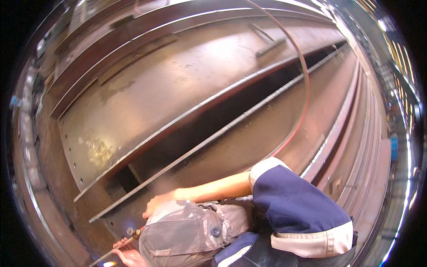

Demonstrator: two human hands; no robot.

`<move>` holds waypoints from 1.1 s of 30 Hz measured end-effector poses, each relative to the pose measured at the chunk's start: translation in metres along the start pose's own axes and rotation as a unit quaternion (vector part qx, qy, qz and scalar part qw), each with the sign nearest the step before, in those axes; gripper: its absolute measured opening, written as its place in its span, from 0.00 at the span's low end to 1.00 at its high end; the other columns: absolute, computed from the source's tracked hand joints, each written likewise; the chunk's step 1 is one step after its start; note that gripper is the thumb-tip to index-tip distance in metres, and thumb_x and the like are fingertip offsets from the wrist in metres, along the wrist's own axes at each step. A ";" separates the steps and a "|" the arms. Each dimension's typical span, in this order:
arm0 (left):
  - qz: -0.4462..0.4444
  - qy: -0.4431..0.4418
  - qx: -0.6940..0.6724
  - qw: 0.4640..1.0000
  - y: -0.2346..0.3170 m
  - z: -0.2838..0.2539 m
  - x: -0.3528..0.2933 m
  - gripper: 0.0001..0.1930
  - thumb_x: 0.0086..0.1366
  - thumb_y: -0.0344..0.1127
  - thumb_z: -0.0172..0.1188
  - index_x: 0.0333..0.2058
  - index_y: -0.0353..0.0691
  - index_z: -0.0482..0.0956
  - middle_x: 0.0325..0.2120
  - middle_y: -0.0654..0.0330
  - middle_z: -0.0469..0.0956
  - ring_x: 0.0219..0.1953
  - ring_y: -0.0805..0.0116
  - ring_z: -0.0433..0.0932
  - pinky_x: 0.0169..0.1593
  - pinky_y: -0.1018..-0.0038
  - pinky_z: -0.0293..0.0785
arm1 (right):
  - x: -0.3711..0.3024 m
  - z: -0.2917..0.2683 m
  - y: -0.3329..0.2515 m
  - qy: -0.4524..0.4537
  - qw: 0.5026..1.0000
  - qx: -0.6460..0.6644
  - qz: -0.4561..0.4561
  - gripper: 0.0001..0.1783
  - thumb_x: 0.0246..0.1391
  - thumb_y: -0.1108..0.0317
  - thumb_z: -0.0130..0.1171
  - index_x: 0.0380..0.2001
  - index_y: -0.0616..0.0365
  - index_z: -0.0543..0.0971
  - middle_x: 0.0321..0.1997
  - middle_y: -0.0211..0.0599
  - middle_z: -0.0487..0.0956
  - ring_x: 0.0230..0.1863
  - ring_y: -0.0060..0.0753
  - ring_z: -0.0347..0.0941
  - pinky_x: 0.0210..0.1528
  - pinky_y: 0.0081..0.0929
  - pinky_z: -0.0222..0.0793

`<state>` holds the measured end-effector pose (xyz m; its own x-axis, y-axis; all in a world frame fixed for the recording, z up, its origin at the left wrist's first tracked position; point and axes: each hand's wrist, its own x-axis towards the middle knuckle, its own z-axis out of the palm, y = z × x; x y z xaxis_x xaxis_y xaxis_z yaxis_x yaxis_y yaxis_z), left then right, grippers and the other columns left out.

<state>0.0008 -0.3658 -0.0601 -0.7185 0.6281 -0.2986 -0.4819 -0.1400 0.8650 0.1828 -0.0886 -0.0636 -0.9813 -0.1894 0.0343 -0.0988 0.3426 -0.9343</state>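
Observation:
At the lower left, my left hand (129, 255) has its fingers closed round a thin metal tube with a brass-coloured knob, which looks like a gas torch (133, 233). A small bright white spot shows beside the tube at the picture's lower edge. My right forearm reaches across from the right, out of a navy sleeve. My right hand (159, 202) lies beyond my bent knee in camouflage trousers (178, 231). The knee hides most of its fingers, so its hold cannot be made out. Brown steel beams (138, 111) lie in front of me.
A red hose (304, 80) loops over the beams and passes behind my sleeve. Between two long flange edges runs a deep dark gap (213, 113). A short metal piece (271, 47) lies on the far beam. More beams (356, 147) run along the right.

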 end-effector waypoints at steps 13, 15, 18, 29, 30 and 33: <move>0.143 0.063 -0.038 0.987 0.032 -0.030 -0.011 0.17 0.74 0.51 0.53 0.39 0.41 0.74 0.36 0.63 0.74 0.43 0.66 0.74 0.54 0.66 0.72 | -0.299 -0.120 -0.005 0.532 0.742 -0.209 0.349 0.11 0.57 0.75 0.54 0.42 0.62 0.80 0.30 0.39 0.84 0.31 0.26 0.81 0.36 0.26 0.78; 0.149 0.118 -0.074 0.979 0.045 -0.039 -0.017 0.18 0.74 0.52 0.53 0.36 0.42 0.73 0.32 0.65 0.71 0.40 0.67 0.73 0.50 0.68 0.73 | -0.305 -0.117 -0.013 0.547 0.728 -0.158 0.381 0.10 0.57 0.74 0.55 0.41 0.62 0.81 0.29 0.39 0.84 0.30 0.25 0.81 0.36 0.26 0.77; 0.188 0.126 -0.085 0.970 0.062 -0.047 -0.023 0.17 0.75 0.50 0.51 0.36 0.41 0.72 0.32 0.65 0.72 0.38 0.69 0.73 0.49 0.70 0.74 | -0.296 -0.119 -0.021 0.547 0.728 -0.160 0.382 0.09 0.56 0.74 0.56 0.39 0.62 0.81 0.27 0.39 0.84 0.28 0.24 0.80 0.35 0.26 0.76; 0.222 0.212 -0.078 0.949 0.075 -0.068 -0.062 0.17 0.76 0.51 0.50 0.35 0.44 0.71 0.29 0.67 0.69 0.33 0.75 0.70 0.46 0.73 0.72 | -0.163 -0.242 -0.031 0.486 0.745 -0.383 0.250 0.09 0.54 0.68 0.58 0.37 0.59 0.80 0.29 0.45 0.82 0.31 0.44 0.81 0.39 0.37 0.76; 0.229 0.213 -0.077 0.947 0.073 -0.067 -0.065 0.18 0.76 0.52 0.50 0.34 0.44 0.70 0.29 0.67 0.68 0.33 0.75 0.69 0.45 0.74 0.71 | -0.144 -0.263 -0.024 0.485 0.743 -0.408 0.218 0.10 0.55 0.67 0.58 0.38 0.60 0.79 0.31 0.46 0.82 0.32 0.47 0.81 0.39 0.40 0.76; 0.210 0.230 -0.098 0.945 0.071 -0.058 -0.083 0.14 0.69 0.49 0.58 0.37 0.44 0.75 0.32 0.61 0.74 0.38 0.63 0.74 0.49 0.62 0.72 | -0.083 -0.333 -0.001 0.443 0.686 -0.549 0.177 0.12 0.56 0.65 0.59 0.37 0.62 0.76 0.35 0.49 0.81 0.37 0.52 0.80 0.41 0.45 0.75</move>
<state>-0.0031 -0.4725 0.0028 -0.9873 0.0935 -0.1287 -0.1577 -0.4709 0.8680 0.2092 0.2328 0.0523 -0.6421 0.5526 0.5314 0.5854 0.8009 -0.1254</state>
